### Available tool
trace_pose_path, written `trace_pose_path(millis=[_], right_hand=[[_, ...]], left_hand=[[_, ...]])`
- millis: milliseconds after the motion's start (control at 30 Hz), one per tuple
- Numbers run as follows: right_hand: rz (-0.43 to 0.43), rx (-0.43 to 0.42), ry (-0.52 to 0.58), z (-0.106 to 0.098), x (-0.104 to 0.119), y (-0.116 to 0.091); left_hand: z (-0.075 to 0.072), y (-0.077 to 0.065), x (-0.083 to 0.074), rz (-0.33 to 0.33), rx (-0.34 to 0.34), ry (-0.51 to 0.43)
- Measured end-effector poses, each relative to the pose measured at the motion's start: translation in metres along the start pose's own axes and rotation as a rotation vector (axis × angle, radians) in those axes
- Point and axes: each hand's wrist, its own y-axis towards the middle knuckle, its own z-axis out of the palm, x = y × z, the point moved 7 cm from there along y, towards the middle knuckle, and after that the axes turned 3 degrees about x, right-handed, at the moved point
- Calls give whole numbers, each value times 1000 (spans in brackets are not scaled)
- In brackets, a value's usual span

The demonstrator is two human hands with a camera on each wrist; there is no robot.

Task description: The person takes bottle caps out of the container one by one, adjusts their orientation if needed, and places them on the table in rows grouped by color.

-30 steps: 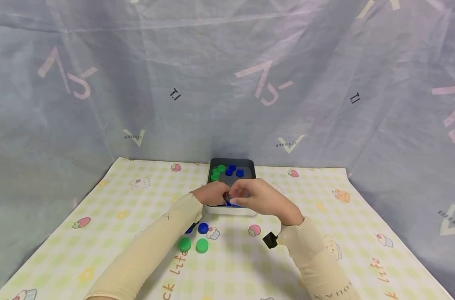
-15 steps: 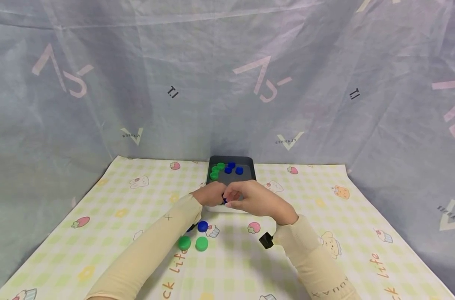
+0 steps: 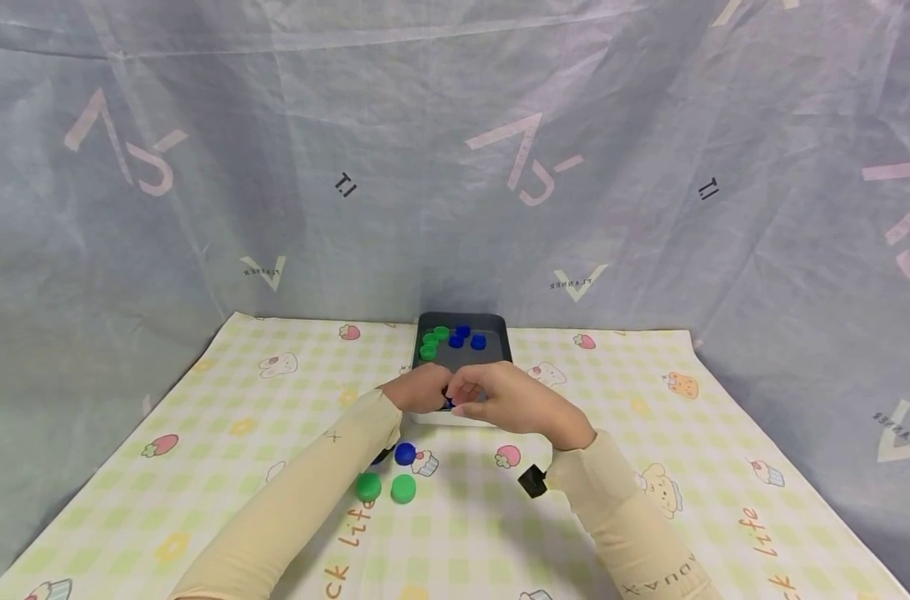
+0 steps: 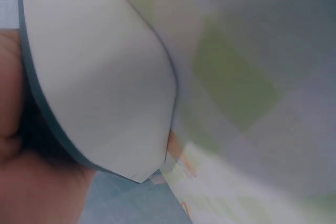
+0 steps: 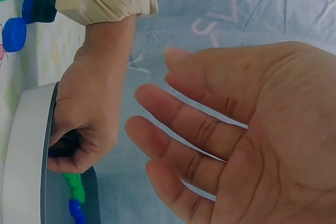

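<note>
One loose, wide right hand [image 3: 509, 395] over the tray [image 5: 25, 153]; left hand [image 5: 90, 109] fingers-down inside, its grip unclear.

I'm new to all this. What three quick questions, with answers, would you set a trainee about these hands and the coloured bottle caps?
1. Which hand reaches inside the tray in the right wrist view: (A) right or (B) left?
2. True or false: the right hand is gripping something.
3. Fill the gap: on the tablecloth, the two visible bottle caps nearest the person are ____.

Key:
1. B, the left hand.
2. False; its fingers are spread, holding nothing.
3. Green.
</note>
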Motion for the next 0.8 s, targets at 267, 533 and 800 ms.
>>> trace_pose_path(millis=[267, 533, 800], right_hand=[[1, -11, -1, -3, -1, -2], [-19, -64, 77, -15, 4, -7], [-90, -49, 196, -21, 22, -15]], left_hand=[[-16, -9, -3, 25, -36, -10], [-111, -71, -32, 112, -387, -61], [-141, -155, -97, 478, -705, -18]])
